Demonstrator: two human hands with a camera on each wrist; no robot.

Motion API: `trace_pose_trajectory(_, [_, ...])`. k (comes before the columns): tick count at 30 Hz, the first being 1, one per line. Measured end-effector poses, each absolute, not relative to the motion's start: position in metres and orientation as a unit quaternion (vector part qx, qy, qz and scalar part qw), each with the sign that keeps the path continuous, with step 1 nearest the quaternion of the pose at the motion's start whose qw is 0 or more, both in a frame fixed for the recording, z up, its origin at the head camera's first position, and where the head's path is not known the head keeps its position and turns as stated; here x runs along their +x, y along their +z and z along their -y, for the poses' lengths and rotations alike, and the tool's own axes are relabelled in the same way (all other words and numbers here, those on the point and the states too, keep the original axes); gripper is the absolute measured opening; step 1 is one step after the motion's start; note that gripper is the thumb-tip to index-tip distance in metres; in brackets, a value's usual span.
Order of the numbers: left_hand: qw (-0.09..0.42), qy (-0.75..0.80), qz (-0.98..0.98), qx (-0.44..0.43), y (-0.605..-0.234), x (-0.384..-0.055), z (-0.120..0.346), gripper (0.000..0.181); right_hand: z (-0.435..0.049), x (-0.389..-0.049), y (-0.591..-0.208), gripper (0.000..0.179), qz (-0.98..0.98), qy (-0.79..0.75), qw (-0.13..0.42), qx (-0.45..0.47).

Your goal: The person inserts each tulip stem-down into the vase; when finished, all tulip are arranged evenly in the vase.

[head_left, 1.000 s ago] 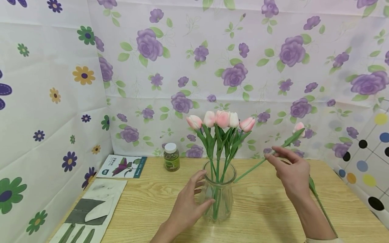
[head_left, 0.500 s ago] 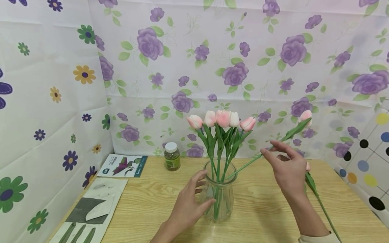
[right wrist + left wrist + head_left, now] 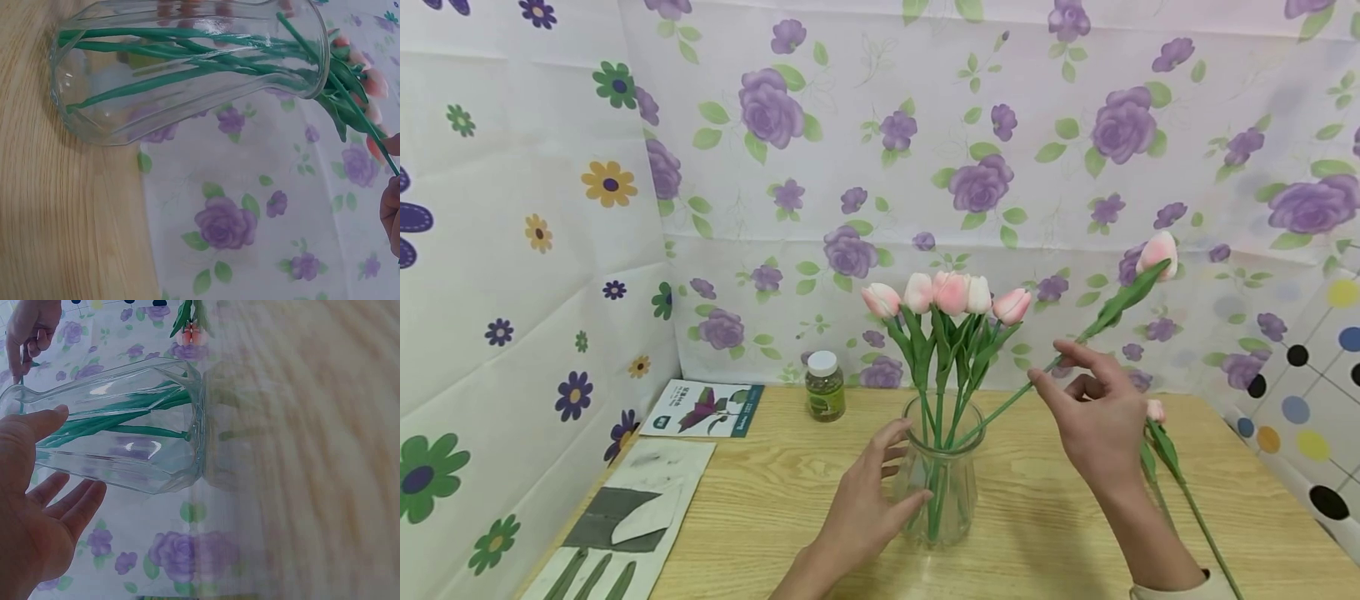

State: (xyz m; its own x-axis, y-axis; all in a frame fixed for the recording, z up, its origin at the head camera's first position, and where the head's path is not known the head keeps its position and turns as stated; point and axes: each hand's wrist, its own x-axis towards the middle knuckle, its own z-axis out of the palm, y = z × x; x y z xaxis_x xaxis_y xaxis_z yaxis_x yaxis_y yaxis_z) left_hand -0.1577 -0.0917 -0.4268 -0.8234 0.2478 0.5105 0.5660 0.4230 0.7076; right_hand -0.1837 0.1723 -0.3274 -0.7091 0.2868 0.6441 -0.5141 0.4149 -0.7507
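A clear glass vase (image 3: pixel 958 496) stands upright on the table, holding several pink-and-white tulips (image 3: pixel 950 293). My left hand (image 3: pixel 865 492) curves round its left side, the thumb across the front and the fingers behind. Between thumb and fingertips, my right hand (image 3: pixel 1105 421) pinches the green stem of another tulip (image 3: pixel 1123 304). That tulip slants, bloom up to the right, while its stem end overlaps the vase's mouth. In the right wrist view the stem's end (image 3: pixel 289 26) shows at the neck, just past the rim. The back of the right hand hides its curled fingers.
Loose tulips (image 3: pixel 1180 475) lie on the table to the right, partly behind the right forearm. A white-capped jar (image 3: pixel 824 390) stands at the back left. Beside it lie a booklet (image 3: pixel 700 410) and a printed sheet (image 3: pixel 625 508). Flowered cloth (image 3: pixel 850 167) hangs behind the table.
My right hand has moved left with its tulip, bringing the stem end from beside the vase to its mouth, and the bloom has risen. The left hand stays at the vase.
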Motion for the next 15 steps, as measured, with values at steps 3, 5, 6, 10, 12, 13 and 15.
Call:
trace_pose_trajectory(3, [0.165, -0.477, 0.827, -0.247, -0.427, -0.158, 0.092, 0.093, -0.169, -0.182, -0.327, 0.042, 0.757, 0.52, 0.385, 0.089])
trace_pose_trajectory(5, [0.165, -0.476, 0.827, -0.248, -0.427, -0.158, 0.092, 0.093, -0.167, -0.182, -0.327, 0.042, 0.758, 0.516, 0.388, 0.094])
trace_pose_trajectory(6, [0.164, -0.476, 0.828, -0.248, -0.427, -0.158, 0.092, 0.092, -0.165, -0.181, -0.327, 0.042, 0.758, 0.516, 0.388, 0.096])
trace_pose_trajectory(10, [0.163, -0.473, 0.83, -0.248, -0.428, -0.158, 0.092, 0.093, -0.161, -0.18, -0.327, 0.042, 0.757, 0.512, 0.393, 0.102])
trace_pose_trajectory(12, [0.164, -0.472, 0.83, -0.247, -0.428, -0.158, 0.092, 0.094, -0.159, -0.18, -0.328, 0.041, 0.755, 0.512, 0.396, 0.109])
trace_pose_trajectory(13, [0.163, -0.472, 0.831, -0.247, -0.429, -0.158, 0.092, 0.094, -0.157, -0.179, -0.329, 0.041, 0.753, 0.512, 0.397, 0.114])
trace_pose_trajectory(15, [0.163, -0.473, 0.83, -0.247, -0.429, -0.158, 0.092, 0.095, -0.155, -0.179, -0.331, 0.042, 0.749, 0.512, 0.401, 0.126])
